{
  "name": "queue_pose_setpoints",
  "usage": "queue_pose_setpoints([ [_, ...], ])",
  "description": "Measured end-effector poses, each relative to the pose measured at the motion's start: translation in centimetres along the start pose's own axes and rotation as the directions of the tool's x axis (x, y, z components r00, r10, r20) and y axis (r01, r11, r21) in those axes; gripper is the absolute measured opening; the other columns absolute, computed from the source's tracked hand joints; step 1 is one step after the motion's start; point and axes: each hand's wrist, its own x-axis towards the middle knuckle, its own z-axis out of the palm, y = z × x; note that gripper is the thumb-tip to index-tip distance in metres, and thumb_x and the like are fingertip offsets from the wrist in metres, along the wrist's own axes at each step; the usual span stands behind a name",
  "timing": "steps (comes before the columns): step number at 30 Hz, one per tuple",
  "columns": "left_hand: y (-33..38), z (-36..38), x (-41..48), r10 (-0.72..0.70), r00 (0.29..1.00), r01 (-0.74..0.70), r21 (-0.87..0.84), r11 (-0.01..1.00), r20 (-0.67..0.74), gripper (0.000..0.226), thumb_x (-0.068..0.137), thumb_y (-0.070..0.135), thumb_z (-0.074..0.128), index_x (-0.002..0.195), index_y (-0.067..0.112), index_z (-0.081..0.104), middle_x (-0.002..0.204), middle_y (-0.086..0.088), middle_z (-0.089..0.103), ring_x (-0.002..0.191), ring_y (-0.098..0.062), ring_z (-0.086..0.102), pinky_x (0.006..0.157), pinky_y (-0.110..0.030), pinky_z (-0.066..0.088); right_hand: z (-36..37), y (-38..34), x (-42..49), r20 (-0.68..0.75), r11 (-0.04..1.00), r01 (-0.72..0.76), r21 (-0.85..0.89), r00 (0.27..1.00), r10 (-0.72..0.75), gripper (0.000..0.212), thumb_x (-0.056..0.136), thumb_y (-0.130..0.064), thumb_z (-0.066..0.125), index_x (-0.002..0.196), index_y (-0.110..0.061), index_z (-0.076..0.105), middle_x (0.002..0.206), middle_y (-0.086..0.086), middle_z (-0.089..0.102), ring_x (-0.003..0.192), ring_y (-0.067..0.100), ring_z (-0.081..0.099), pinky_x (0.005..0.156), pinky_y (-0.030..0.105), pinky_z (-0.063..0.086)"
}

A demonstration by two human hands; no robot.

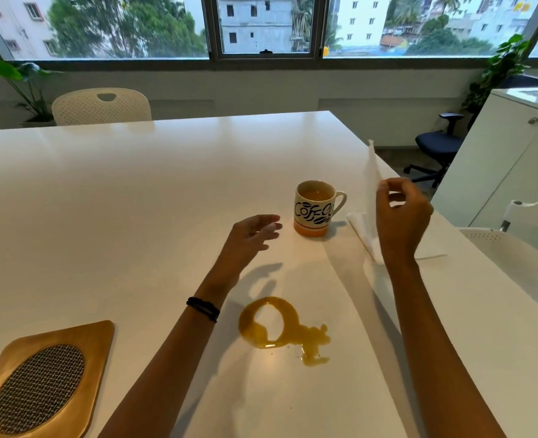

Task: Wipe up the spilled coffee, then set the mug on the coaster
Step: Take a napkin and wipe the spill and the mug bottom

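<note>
Mug (pixel 315 210): stands upright on the white worktop (pixel 135 191), handle turned to the right, light-brown coffee inside, "Coffee" lettering on the side.

Spilled coffee (pixel 280 327): lies nearer the camera than the mug and well apart from it. Ring-shaped puddle with splashes trailing off to its right.

Coaster (pixel 40 380): lies far left of the mug and much nearer the camera. Wooden, with an oval woven-mesh centre.

Left hand (pixel 255 230): hovers just left of the mug without touching it. Grip spread, fingers relaxed and pointing toward the mug. Black band (pixel 203 308) on the wrist.

Right hand (pixel 402 219): raised to the right of the mug. Grip pinching a white tissue (pixel 372 172) between thumb and fingertips, the sheet rising above the hand.

More white tissue (pixel 359 222): flat on the worktop just right of the mug, under the right hand. Cannot tell whether joined to the lifted sheet.

White chair (pixel 102 105): beyond the mug, at the worktop's far edge.
</note>
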Motion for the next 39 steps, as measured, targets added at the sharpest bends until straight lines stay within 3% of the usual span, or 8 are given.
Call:
queue_pose_setpoints([
  [3,0.4,1.4,-0.8,-0.042,0.992,0.057,-0.134,0.989,0.116,0.031,0.096,0.027,0.042,0.123,0.016,0.054,0.117,-0.001,0.063,0.109,-0.013,0.060,0.088,-0.028,0.052,0.7,-1.6,-1.6,0.115,0.977,-0.035,0.208,0.993,0.011,0.019,0.087,-0.016,0.058,0.095,0.000,0.063,0.088,-0.001,0.059,0.072,0.000,0.055,0.064,-0.002,0.042],
  [8,0.1,3.1,-1.6,-0.111,0.980,0.156,-0.291,0.944,0.165,0.027,0.093,0.040,0.040,0.114,0.027,0.051,0.121,0.005,0.057,0.113,-0.014,0.056,0.093,-0.032,0.050,1.9,-2.6,-4.2,0.331,0.919,-0.131,0.372,0.943,0.000,0.017,0.086,-0.018,0.058,0.098,-0.007,0.061,0.094,-0.011,0.061,0.073,-0.002,0.064,0.065,0.004,0.049],
  [11,-0.3,3.6,-1.5,-0.192,0.959,0.259,-0.375,0.890,0.208,0.053,0.084,0.054,0.046,0.128,0.024,0.044,0.135,-0.003,0.051,0.117,-0.022,0.057,0.096,-0.042,0.050,2.4,-2.6,-5.1,0.400,0.891,-0.201,0.406,0.916,0.025,0.012,0.086,-0.019,0.058,0.096,-0.013,0.060,0.091,-0.012,0.063,0.076,-0.005,0.065,0.066,0.009,0.052],
  [17,0.3,4.3,-1.7,-0.221,0.928,0.351,-0.511,0.785,0.299,0.047,0.082,0.056,0.037,0.118,0.028,0.048,0.113,0.001,0.063,0.101,-0.018,0.064,0.079,-0.034,0.056,3.4,-3.1,-6.4,0.449,0.872,-0.284,0.399,0.890,0.084,0.006,0.087,-0.015,0.057,0.092,-0.018,0.057,0.090,-0.007,0.061,0.070,-0.002,0.064,0.064,0.005,0.049],
  [22,0.7,4.8,-1.4,-0.268,0.932,0.361,-0.565,0.742,0.244,0.036,0.084,0.053,0.039,0.106,0.026,0.049,0.106,-0.003,0.063,0.096,-0.021,0.062,0.079,-0.038,0.054,3.3,-3.6,-6.8,0.505,0.827,-0.408,0.387,0.844,0.180,0.005,0.088,-0.022,0.055,0.092,-0.024,0.057,0.091,-0.004,0.060,0.078,0.007,0.058,0.071,0.021,0.048],
  [28,0.3,4.6,-1.6,-0.229,0.959,0.282,-0.570,0.772,0.166,0.035,0.090,0.042,0.042,0.115,0.019,0.048,0.111,-0.006,0.061,0.100,-0.022,0.062,0.081,-0.037,0.055,3.0,-2.8,-6.9,0.508,0.838,-0.422,0.346,0.835,0.210,0.004,0.089,-0.023,0.055,0.086,-0.024,0.057,0.080,-0.012,0.059,0.075,0.006,0.057,0.069,0.020,0.047],
  [34,0.3,4.3,-1.8,-0.219,0.968,0.248,-0.556,0.793,0.119,0.015,0.091,0.029,0.049,0.101,0.020,0.054,0.101,-0.004,0.064,0.096,-0.020,0.063,0.080,-0.036,0.055,3.5,-1.2,-6.8,0.531,0.895,-0.383,0.228,0.820,0.216,0.009,0.087,-0.028,0.057,0.092,-0.020,0.059,0.098,0.006,0.066,0.090,0.025,0.063,0.085,0.042,0.053],
  [39,0.2,4.0,-2.0,-0.194,0.972,0.235,-0.496,0.836,0.133,0.016,0.091,0.024,0.050,0.106,0.020,0.053,0.101,0.000,0.065,0.094,-0.015,0.063,0.073,-0.028,0.057,3.6,-0.9,-6.8,0.517,0.899,-0.379,0.218,0.827,0.223,0.008,0.087,-0.027,0.057,0.092,-0.021,0.058,0.100,0.006,0.064,0.085,0.019,0.060,0.080,0.034,0.050],
])
